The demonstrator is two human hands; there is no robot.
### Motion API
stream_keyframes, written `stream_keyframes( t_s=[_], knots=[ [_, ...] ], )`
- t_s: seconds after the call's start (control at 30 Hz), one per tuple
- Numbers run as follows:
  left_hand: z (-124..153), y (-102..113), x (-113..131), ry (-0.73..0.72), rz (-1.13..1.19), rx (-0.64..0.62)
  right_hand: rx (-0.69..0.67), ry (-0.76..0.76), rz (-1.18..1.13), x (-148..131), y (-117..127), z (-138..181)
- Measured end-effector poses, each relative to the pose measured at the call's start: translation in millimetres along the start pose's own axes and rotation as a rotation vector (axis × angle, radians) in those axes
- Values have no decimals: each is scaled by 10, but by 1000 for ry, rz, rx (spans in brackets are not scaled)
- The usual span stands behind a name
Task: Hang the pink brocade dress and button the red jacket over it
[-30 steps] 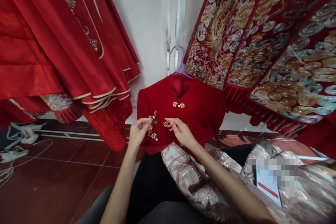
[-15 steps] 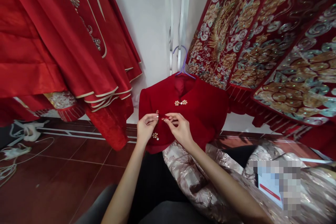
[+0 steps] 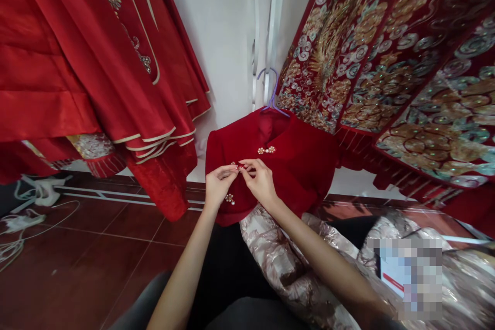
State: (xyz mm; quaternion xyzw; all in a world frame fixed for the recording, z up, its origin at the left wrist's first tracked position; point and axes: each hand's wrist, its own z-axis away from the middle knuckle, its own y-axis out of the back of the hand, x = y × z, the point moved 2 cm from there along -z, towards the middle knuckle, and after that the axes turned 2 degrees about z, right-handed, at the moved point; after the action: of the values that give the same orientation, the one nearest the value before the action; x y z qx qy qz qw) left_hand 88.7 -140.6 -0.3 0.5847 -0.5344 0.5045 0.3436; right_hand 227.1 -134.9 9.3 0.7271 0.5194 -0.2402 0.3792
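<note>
A small red velvet jacket (image 3: pixel 301 160) hangs on a purple hanger (image 3: pixel 271 94) in front of me. It carries pearl-and-gold frog clasps: one at the collar (image 3: pixel 266 150), one lower down (image 3: pixel 229 199). My left hand (image 3: pixel 217 185) and my right hand (image 3: pixel 260 181) meet at the middle clasp (image 3: pixel 236 166), each pinching one side of it with the fingertips. The clasp itself is mostly hidden by my fingers.
Plain red gowns (image 3: pixel 88 62) hang at the left, heavily embroidered red-and-gold garments (image 3: pixel 386 51) at the right. A pale brocade fabric (image 3: pixel 294 263) lies over my lap. White cables (image 3: pixel 23 216) trail on the dark red tiled floor (image 3: pixel 96 258) at the left. A white wall stands behind.
My hands have come together from apart and moved slightly up, closing the jacket's flap. The gold tassel ornament seen by my left hand a second ago is no longer visible.
</note>
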Motion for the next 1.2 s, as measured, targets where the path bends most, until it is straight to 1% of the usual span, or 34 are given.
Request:
stream_keyframes(
  t_s=[0.17,0.27,0.33,0.4,0.47,0.57,0.67,0.77,0.87,0.93,1.03,1.13,1.2],
  knots=[
    [-67,32,-32,0,-50,-13,26,14,-10,24,-38,-3],
    [-124,47,-33,-15,-111,-62,35,13,-7,37,-51,-16],
    [-139,56,-25,-31,-137,-117,17,4,-15,37,-33,-22],
    [-96,74,-10,-54,-158,-140,-38,-16,-41,31,26,-6],
    [30,103,14,-103,-206,-95,-117,-41,-73,23,135,47],
    [370,139,43,-191,-352,22,-239,-91,-58,26,374,202],
    [756,127,11,-177,-474,57,-295,-147,46,54,617,410],
    [1025,98,-80,-101,-516,115,-274,-220,120,109,748,608],
    [1117,59,-171,-52,-523,130,-264,-300,37,180,717,753],
    [1110,43,-207,-46,-505,113,-242,-339,-41,224,650,804],
    [1071,53,-232,-39,-474,112,-209,-383,-66,272,576,824],
    [1035,90,-257,-24,-429,135,-265,-427,-99,260,561,805],
    [1014,111,-282,1,-381,142,-312,-437,-148,196,566,779]
  ],
)
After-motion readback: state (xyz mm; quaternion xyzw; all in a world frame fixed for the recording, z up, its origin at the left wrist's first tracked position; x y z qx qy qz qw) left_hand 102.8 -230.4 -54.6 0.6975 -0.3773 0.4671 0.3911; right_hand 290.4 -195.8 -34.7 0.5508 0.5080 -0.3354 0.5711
